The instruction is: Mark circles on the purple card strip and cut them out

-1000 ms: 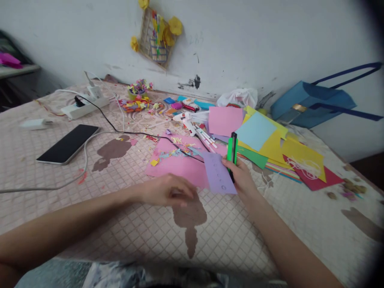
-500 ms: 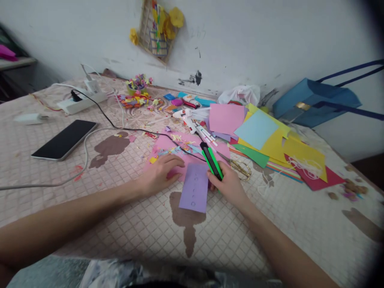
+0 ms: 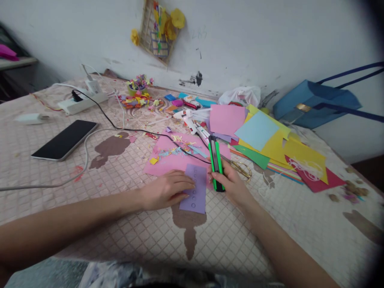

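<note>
A purple paper strip (image 3: pixel 198 202) marked with a column of small circles lies on the table, its far end over a pink sheet (image 3: pixel 159 158). Flat across its left side rest the outstretched fingers of my left hand (image 3: pixel 169 189). My right hand (image 3: pixel 232 180), just right of the strip, is closed around a green and black utility knife (image 3: pixel 215 162), held upright with its dark end pointing away from me. I cannot make out a blade. Gold-handled scissors (image 3: pixel 244 170) lie just beyond my right hand, partly hidden by it.
Coloured paper sheets (image 3: pixel 261 132) are stacked at right, before a blue bag (image 3: pixel 315 102). A white glue gun (image 3: pixel 187 118) lies at the back, its black cord crossing the pink sheet. At left are a phone (image 3: pixel 64 140) and a power strip (image 3: pixel 81 103). Paper scraps litter the middle.
My left hand has moved right and nearer, onto the purple strip. The utility knife has turned more upright in my right hand and shifted slightly right.
</note>
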The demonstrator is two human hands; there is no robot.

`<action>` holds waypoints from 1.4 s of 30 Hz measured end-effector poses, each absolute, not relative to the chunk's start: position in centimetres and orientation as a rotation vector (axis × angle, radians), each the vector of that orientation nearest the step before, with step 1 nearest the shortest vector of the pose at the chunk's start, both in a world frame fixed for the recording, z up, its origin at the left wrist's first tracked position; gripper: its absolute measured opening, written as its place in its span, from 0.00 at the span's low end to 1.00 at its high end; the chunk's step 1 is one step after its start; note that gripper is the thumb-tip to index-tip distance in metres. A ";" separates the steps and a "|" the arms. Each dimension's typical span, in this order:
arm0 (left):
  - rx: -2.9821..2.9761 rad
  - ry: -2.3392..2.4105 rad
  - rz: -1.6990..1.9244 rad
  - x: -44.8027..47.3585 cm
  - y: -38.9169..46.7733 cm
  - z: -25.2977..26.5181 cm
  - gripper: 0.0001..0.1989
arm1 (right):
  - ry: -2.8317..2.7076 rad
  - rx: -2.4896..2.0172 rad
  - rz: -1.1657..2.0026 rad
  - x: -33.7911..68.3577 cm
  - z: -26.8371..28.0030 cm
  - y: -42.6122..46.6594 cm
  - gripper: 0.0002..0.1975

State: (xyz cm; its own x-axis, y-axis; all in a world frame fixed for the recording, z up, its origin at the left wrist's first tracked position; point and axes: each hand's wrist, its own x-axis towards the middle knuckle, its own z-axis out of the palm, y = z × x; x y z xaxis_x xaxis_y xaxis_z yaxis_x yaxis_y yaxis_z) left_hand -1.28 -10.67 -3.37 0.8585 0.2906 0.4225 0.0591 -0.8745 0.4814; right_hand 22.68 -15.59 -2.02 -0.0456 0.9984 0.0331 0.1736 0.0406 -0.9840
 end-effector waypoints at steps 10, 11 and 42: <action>1.850 0.718 0.682 -1.0 -12.0 -2.7 0.18 | -1.326 -0.886 1.681 20.7 -2.4 -17.4 0.21; 1.815 0.714 0.689 -1.0 -12.1 -2.7 0.19 | -1.354 -0.890 1.689 20.6 -2.5 -17.6 0.23; 2.432 0.361 0.654 -1.8 -12.0 -2.6 0.09 | -1.394 -1.048 1.537 21.4 -2.1 -16.5 0.28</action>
